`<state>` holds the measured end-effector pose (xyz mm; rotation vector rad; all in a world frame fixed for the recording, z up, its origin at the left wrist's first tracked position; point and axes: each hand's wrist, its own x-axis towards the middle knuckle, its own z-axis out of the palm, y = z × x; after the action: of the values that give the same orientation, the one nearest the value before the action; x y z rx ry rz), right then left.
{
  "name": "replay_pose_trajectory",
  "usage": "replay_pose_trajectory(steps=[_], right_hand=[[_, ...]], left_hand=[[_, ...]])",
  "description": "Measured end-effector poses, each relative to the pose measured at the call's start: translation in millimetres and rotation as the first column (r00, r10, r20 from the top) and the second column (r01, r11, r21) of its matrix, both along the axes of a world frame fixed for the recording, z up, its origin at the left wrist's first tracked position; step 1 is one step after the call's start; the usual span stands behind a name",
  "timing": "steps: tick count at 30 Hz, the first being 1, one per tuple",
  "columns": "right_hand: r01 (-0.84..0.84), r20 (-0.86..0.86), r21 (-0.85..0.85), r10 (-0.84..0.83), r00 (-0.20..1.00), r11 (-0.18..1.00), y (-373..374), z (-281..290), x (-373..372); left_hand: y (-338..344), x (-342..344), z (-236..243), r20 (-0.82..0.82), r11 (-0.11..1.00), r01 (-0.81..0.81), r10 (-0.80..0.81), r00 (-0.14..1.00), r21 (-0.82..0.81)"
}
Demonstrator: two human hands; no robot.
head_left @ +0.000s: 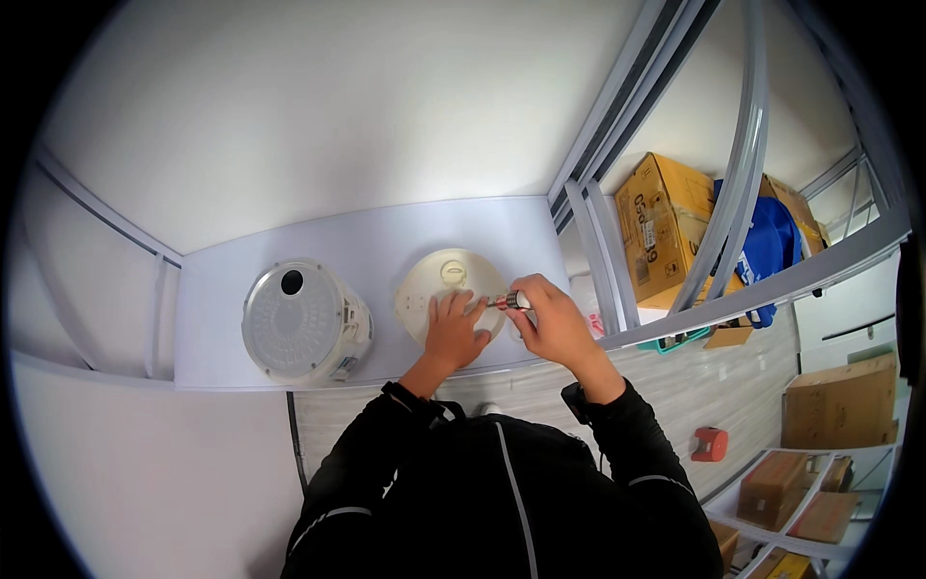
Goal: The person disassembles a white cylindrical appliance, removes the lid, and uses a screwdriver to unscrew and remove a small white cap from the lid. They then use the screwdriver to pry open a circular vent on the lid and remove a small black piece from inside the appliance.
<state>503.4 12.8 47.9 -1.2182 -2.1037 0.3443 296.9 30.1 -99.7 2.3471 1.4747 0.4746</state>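
A round cream-white plastic cover [417, 280] with a raised round fitting lies on the pale worktop in front of me. My left hand [451, 333] rests on it, fingers spread, the fingertips close to the tip of a short screwdriver [511, 301]. Gripping the screwdriver's handle is my right hand [555, 323], at the cover's right side. The tool lies roughly level, its shaft pointing left toward my left fingers. Whether its tip sits in a screw is too small to tell. Left of the cover stands a white drum-shaped appliance [299, 323] with a grey top and a dark round hole.
A white wall rises behind the worktop [386, 227]. Metal frame posts [598, 256] stand at its right end. Beyond them are a large cardboard box [666, 227] and a blue bag [770, 236]. A red stool [710, 444] stands on the floor, near shelves with boxes [772, 487].
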Motion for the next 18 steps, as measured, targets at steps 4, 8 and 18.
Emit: replay_pose_trajectory(steps=[4, 8, 18], right_hand=[[0.141, 0.131, -0.082, -0.130, 0.983, 0.987, 3, 8, -8], [0.036, 0.112, -0.044, -0.031, 0.993, 0.998, 12, 10, -13], [0.301, 0.419, -0.169, -0.208, 0.884, 0.939, -1, 27, -32]], left_hand=[[2, -1, -1, -0.009, 1.000, 0.006, -0.006, 1.000, 0.009], [3, -2, 0, 0.004, 1.000, 0.013, -0.013, 1.000, -0.002], [0, -6, 9, 0.097, 0.998, 0.056, -0.058, 0.994, 0.021]])
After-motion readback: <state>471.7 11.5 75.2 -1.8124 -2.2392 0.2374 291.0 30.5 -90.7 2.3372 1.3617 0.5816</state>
